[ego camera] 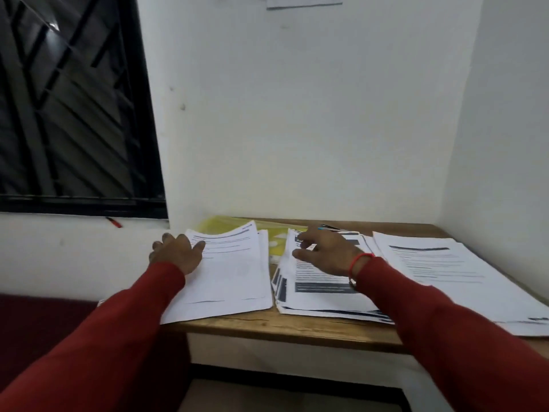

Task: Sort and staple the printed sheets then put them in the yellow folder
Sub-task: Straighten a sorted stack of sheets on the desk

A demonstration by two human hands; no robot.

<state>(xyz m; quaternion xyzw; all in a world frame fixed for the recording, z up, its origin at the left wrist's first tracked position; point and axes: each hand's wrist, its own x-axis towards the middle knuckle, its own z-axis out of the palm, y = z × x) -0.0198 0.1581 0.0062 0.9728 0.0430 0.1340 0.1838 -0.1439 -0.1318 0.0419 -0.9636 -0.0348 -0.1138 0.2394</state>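
Head view: both hands spread flat, left hand (178, 252) on left stack (228, 275), right hand (323, 252) on middle stack (315, 289).

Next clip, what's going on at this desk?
A person in red sleeves is sorting printed sheets on a wooden desk. The left hand rests flat on the left pile, while the right hand reaches over the fanned middle pile, fingers spread. A third pile lies to the right. The yellow folder sits at the back, partly under the sheets. No stapler is visible, and nothing appears to be in the folder yet.
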